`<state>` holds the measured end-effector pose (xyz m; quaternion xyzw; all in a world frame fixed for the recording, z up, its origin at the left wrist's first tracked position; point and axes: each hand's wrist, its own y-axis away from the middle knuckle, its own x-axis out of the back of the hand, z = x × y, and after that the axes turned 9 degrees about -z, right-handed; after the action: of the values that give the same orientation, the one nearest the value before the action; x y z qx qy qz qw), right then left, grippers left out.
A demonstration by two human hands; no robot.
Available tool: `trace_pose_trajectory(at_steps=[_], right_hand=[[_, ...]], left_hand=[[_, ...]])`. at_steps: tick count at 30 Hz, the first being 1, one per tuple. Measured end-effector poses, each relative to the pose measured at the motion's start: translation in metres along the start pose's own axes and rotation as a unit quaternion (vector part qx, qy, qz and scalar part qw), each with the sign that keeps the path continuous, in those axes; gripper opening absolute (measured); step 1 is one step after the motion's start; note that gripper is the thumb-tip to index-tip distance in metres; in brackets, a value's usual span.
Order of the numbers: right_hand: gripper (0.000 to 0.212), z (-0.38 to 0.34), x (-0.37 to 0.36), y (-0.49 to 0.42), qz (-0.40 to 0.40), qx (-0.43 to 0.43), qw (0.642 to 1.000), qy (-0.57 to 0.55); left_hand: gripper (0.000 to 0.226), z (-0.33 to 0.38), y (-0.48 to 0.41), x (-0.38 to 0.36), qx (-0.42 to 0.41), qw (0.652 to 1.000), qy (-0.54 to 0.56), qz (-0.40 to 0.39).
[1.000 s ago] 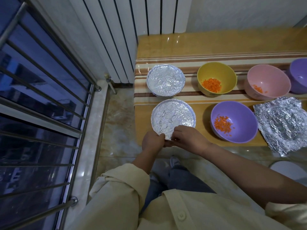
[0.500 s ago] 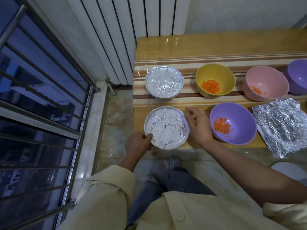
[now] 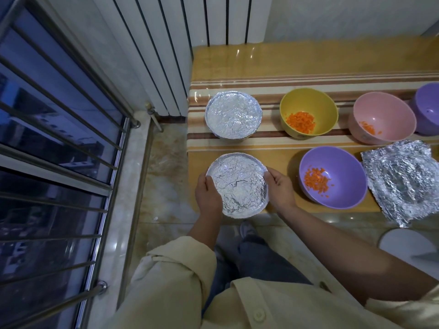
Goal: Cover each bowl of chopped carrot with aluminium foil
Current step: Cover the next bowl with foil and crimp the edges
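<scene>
A foil-covered bowl [image 3: 237,185] stands at the table's near left corner. My left hand [image 3: 209,195] grips its left rim and my right hand [image 3: 280,189] grips its right rim, fingers curled round the foil edge. Behind it sits a second foil-covered bowl [image 3: 234,114]. Uncovered bowls hold chopped carrot: a yellow bowl [image 3: 308,112], a pink bowl [image 3: 383,117] and a purple bowl [image 3: 332,178]. A crumpled foil sheet [image 3: 403,180] lies flat to the right of the purple bowl.
Another purple bowl [image 3: 427,108] is cut off by the right edge. The wooden table [image 3: 261,60] has a striped cloth. A white radiator [image 3: 190,32] stands behind, a barred window [image 3: 59,138] at left, tiled floor [image 3: 164,162] between. A white round object [image 3: 408,245] sits at bottom right.
Both hands went from pinching the foil at the bowl's near edge to holding the bowl's left and right sides. The bowl shifted slightly toward the table's near edge.
</scene>
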<state>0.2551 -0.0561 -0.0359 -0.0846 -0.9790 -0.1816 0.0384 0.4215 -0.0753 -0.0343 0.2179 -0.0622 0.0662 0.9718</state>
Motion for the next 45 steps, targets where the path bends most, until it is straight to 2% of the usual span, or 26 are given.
trace_pose_trajectory(at_steps=[6, 7, 10, 12, 14, 19, 25, 29, 32, 37, 40, 42, 45], right_hand=[[0.017, 0.001, 0.011, 0.0, -0.053, -0.033, 0.998, -0.001], [0.018, 0.0, 0.013, -0.003, -0.051, -0.042, 0.998, -0.011], [0.039, -0.008, 0.014, -0.013, -0.076, -0.048, 0.995, -0.044], [0.029, -0.01, 0.009, -0.016, -0.113, -0.032, 0.993, -0.014], [0.022, -0.008, 0.003, -0.016, -0.106, -0.017, 0.994, 0.006], [0.022, -0.006, -0.002, -0.016, -0.065, -0.009, 0.998, 0.009], [0.025, -0.017, 0.012, -0.02, -0.133, -0.058, 0.989, -0.032], [0.033, -0.023, 0.013, -0.034, -0.143, -0.029, 0.988, 0.046], [0.03, -0.023, 0.005, -0.042, -0.172, 0.008, 0.98, 0.104], [0.027, -0.019, -0.005, -0.038, -0.145, 0.011, 0.986, 0.083], [0.027, -0.022, 0.0, -0.041, -0.167, -0.013, 0.984, 0.061], [0.026, -0.028, 0.007, -0.046, -0.2, -0.012, 0.976, 0.088], [0.033, -0.038, 0.007, -0.055, -0.196, 0.025, 0.967, 0.164]], left_hand=[[0.03, -0.009, -0.006, 0.014, -0.019, 0.999, -0.03, -0.012], [0.03, -0.008, -0.007, 0.015, -0.022, 0.999, -0.035, -0.02], [0.029, -0.006, -0.009, 0.017, -0.031, 0.998, -0.055, -0.03], [0.028, -0.007, -0.01, 0.017, -0.037, 0.997, -0.066, -0.033], [0.027, -0.008, -0.009, 0.016, -0.041, 0.996, -0.069, -0.027], [0.028, -0.008, -0.009, 0.009, -0.057, 0.995, -0.087, 0.007], [0.028, -0.009, -0.011, 0.014, -0.068, 0.992, -0.102, -0.015], [0.03, -0.008, -0.015, 0.018, -0.07, 0.99, -0.12, -0.037], [0.03, -0.005, -0.016, 0.018, -0.075, 0.987, -0.133, -0.043], [0.029, -0.003, -0.014, 0.016, -0.083, 0.986, -0.144, -0.028], [0.029, -0.002, -0.013, 0.016, -0.077, 0.986, -0.146, -0.029], [0.029, -0.002, -0.014, 0.017, -0.076, 0.985, -0.146, -0.042], [0.028, -0.002, -0.018, 0.019, -0.078, 0.981, -0.167, -0.062]])
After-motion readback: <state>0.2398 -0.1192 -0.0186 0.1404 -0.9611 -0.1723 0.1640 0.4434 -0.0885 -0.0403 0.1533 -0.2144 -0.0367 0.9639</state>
